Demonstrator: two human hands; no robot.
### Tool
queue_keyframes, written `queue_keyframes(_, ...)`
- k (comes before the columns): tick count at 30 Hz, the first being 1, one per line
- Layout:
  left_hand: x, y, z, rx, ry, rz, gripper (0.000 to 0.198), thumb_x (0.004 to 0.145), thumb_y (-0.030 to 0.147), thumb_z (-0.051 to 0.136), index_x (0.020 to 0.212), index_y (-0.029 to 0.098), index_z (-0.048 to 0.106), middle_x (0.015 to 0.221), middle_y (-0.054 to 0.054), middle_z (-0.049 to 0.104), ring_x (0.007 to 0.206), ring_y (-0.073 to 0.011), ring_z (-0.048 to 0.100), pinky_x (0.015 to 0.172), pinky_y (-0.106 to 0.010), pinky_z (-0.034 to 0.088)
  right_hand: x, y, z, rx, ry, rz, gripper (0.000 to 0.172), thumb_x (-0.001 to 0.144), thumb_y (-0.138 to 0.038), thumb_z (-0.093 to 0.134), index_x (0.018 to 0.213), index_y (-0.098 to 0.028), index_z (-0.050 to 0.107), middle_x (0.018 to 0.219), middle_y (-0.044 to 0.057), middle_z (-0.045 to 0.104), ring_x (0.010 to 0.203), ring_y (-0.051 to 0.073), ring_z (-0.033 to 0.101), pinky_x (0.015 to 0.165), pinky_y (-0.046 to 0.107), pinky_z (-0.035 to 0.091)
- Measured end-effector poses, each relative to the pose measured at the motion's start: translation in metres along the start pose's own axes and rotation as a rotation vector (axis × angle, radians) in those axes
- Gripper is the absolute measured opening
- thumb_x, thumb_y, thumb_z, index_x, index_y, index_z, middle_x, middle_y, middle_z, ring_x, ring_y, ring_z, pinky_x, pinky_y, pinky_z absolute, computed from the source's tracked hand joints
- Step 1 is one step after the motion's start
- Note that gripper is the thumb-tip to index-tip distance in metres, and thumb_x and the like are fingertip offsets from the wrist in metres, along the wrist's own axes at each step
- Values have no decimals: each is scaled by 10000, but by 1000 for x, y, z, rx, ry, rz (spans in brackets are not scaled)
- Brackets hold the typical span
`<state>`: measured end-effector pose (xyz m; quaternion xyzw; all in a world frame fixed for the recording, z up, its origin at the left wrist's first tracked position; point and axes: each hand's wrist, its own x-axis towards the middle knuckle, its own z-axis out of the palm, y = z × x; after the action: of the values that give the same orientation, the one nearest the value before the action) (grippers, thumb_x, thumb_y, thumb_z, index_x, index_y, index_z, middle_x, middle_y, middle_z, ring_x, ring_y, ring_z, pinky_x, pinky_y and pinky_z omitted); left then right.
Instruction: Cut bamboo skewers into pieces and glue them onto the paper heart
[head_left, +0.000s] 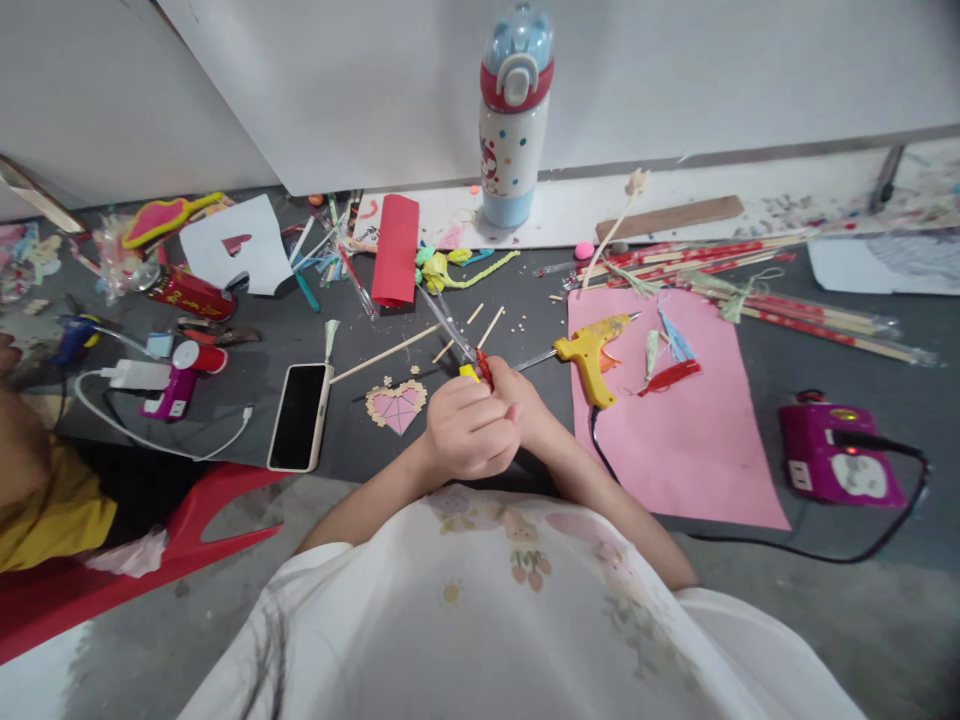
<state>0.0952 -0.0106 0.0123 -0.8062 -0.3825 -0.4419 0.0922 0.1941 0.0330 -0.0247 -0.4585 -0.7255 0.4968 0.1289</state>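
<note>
My left hand [474, 428] is a closed fist in front of my chest, over the table's near edge. From it a yellow-handled tool [469, 372] shows, with a long pale blade [450, 322] pointing up and left; its exact kind is partly hidden. My right hand [521, 398] presses against the fist, fingers closed around a small red thread-like bundle [484, 368]. A heart-shaped piece [397, 404], pink with a beaded wooden rim, lies left of my hands. Right of them, a yellow glue gun [594, 352] rests on a pink sheet [660, 450].
A phone [300, 415] lies to the left, thin sticks [386, 352] beyond it. A bottle [515, 130] stands at the back. Red-wrapped sticks [810, 305] and a purple power box [840, 455] with a cable are on the right. Another person's arm [22, 430] is at far left.
</note>
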Motion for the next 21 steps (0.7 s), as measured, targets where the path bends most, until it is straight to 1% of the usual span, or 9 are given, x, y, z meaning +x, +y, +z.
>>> queue_keyframes(3, 0, -3, 3, -58, -20, -14, 298, 718, 32, 543, 534, 179, 362, 485, 49, 450, 528, -94, 379, 566, -280, 285, 1, 3, -1, -6, 4, -24, 127, 814, -212, 422, 928, -184, 470, 791, 33, 582, 658, 138, 496, 625, 273, 369)
queue_keyframes(6, 1, -4, 5, -109, -29, -18, 281, 746, 58, 518, 538, 185, 378, 485, 39, 428, 534, -104, 370, 573, -293, 278, 1, 6, -2, -15, 18, -48, 129, 826, -173, 383, 920, -189, 471, 804, 44, 585, 678, 146, 505, 642, 281, 369)
queue_keyframes(11, 1, -7, 9, -135, -91, 2, 298, 758, 51, 504, 518, 181, 387, 479, 38, 370, 539, -110, 323, 576, -299, 269, 4, 8, -2, -40, 18, -73, 125, 830, -191, 400, 933, -197, 472, 770, 44, 580, 670, 157, 528, 629, 279, 362)
queue_keyframes(16, 1, -10, 11, -165, -50, -2, 325, 744, 21, 517, 503, 168, 355, 488, 40, 367, 543, -102, 292, 571, -294, 245, 8, 11, -1, -65, 26, -64, 141, 824, -193, 402, 938, -192, 484, 758, 37, 581, 660, 154, 531, 619, 273, 362)
queue_keyframes(21, 6, -10, 12, -168, -72, -30, 316, 759, 45, 505, 515, 176, 352, 483, 34, 383, 549, -105, 326, 580, -287, 271, 8, 10, -4, -69, 44, -87, 151, 806, -237, 472, 945, -184, 499, 817, 46, 605, 676, 154, 538, 622, 273, 378)
